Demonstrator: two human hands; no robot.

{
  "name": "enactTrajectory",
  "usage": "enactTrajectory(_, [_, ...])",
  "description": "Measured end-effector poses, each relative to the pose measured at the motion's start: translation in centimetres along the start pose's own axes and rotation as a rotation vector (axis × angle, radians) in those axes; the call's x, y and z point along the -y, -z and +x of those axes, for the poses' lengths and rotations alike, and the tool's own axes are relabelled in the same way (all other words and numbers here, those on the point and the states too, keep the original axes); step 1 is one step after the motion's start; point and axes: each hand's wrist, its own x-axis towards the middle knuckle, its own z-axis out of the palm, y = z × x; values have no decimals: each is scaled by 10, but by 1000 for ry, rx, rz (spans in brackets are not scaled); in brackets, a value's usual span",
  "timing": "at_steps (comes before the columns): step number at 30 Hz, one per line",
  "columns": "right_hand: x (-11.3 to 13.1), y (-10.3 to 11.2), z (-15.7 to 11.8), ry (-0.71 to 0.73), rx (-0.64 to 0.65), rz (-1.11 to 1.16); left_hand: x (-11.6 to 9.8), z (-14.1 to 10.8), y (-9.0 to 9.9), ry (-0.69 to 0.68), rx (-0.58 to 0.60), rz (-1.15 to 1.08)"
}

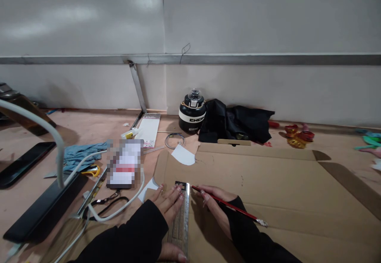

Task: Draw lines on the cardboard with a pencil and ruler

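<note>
Cardboard (285, 179) | left fingers (175, 204) spread on ruler (179, 225) | right fingers (210, 203) grip red pencil (235, 208) | bottle (192, 118): "EN…"

left hand (170, 203) spread flat, right hand (216, 204) in pinch grip

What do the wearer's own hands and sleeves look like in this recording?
Both the left hand and the right hand are ungloved, with no ring or watch showing. The left sleeve and right sleeve are plain black and long, with no markings visible.
</note>
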Motion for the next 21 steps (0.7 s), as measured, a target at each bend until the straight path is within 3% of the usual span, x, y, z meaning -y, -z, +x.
enactTrajectory(21, [-3, -1, -1, 38, 8, -59, 0, 0, -2, -8, -31, 27])
